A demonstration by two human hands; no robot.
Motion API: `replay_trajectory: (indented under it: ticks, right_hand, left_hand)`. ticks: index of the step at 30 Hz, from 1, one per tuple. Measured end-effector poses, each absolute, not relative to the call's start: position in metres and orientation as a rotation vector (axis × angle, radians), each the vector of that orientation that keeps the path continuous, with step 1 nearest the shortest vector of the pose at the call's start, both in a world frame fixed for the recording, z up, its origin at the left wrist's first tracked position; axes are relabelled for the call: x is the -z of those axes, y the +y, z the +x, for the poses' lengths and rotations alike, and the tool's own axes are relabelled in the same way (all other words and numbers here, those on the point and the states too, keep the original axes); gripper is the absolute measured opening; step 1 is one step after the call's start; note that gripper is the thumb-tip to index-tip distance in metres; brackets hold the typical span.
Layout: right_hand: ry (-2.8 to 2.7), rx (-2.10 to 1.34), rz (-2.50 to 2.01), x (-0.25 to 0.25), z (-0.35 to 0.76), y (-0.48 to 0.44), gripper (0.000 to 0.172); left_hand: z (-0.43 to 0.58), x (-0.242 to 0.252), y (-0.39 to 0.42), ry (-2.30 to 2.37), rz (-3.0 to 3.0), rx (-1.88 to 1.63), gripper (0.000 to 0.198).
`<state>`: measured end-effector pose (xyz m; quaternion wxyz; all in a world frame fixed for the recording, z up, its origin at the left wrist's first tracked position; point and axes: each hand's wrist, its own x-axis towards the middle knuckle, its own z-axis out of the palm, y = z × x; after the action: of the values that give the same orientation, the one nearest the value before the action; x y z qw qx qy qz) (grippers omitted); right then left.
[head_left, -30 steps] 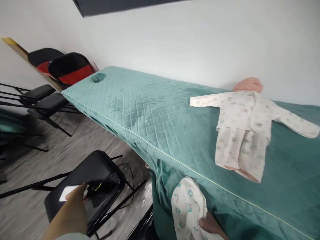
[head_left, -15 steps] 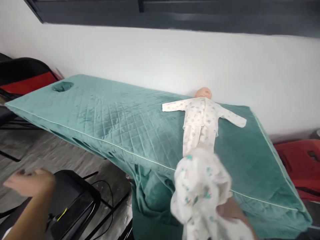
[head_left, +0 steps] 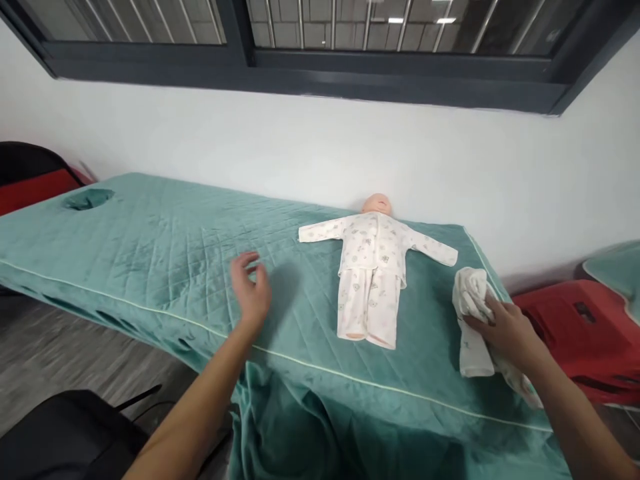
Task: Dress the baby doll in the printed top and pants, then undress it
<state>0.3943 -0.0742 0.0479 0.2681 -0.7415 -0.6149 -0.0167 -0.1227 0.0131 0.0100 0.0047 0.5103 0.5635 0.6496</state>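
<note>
A baby doll (head_left: 377, 204) lies on its back on the green quilted bed (head_left: 175, 267), its head toward the wall. It wears a white patterned top (head_left: 373, 243) with both sleeves spread wide, and matching trousers (head_left: 369, 303). To the doll's right, my right hand (head_left: 507, 330) grips a crumpled white baby garment (head_left: 473, 300) near the bed's right edge; part of the cloth is hidden under the hand. Left of the doll, my left hand (head_left: 251, 288) hovers over the cover with fingers loosely curled and apart, holding nothing.
A white wall and a dark window frame (head_left: 310, 80) stand behind the bed. At the right end is a red plastic object (head_left: 560, 317). A black chair (head_left: 70, 433) stands at lower left, and a red-and-black chair (head_left: 35, 183) beyond the bed's left end. The bed has a face hole (head_left: 90, 199).
My right hand has carried the garment from in front of the doll to the bed's right side. My left hand has come from the lower left to over the bed. The view has shifted.
</note>
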Motion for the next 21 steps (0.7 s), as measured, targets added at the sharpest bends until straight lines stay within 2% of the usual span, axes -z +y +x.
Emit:
replay_trajectory:
  ticks: [3, 4, 6, 12, 17, 21]
  right_hand:
    - [-1.716, 0.22, -2.068, -0.052, 0.371, -0.075, 0.065]
    - [-1.727, 0.298, -1.97, -0.055, 0.357, -0.071, 0.066]
    - [-1.789, 0.321, -1.693, -0.059, 0.322, -0.057, 0.053]
    - [-1.696, -0.139, -1.373, -0.062, 0.237, 0.051, 0.042]
    - [-1.512, -0.319, -1.437, -0.058, 0.233, 0.14, 0.043]
    - [-1.555, -0.475, -1.346, -0.04, 0.245, 0.158, 0.04]
  left_hand:
    - [-0.067, -0.009, 0.036, 1.573, 1.686, -1.898, 0.021]
    - [-0.05, -0.01, 0.044, 1.527, 1.708, -1.845, 0.022]
    - [-0.018, -0.014, 0.061, 1.445, 1.758, -1.749, 0.023]
    - [0.054, -0.041, 0.134, 1.276, 1.949, -1.5, 0.024]
    - [0.083, -0.052, 0.191, 1.221, 2.053, -1.366, 0.026]
    - [0.086, -0.042, 0.204, 1.137, 2.141, -1.253, 0.028]
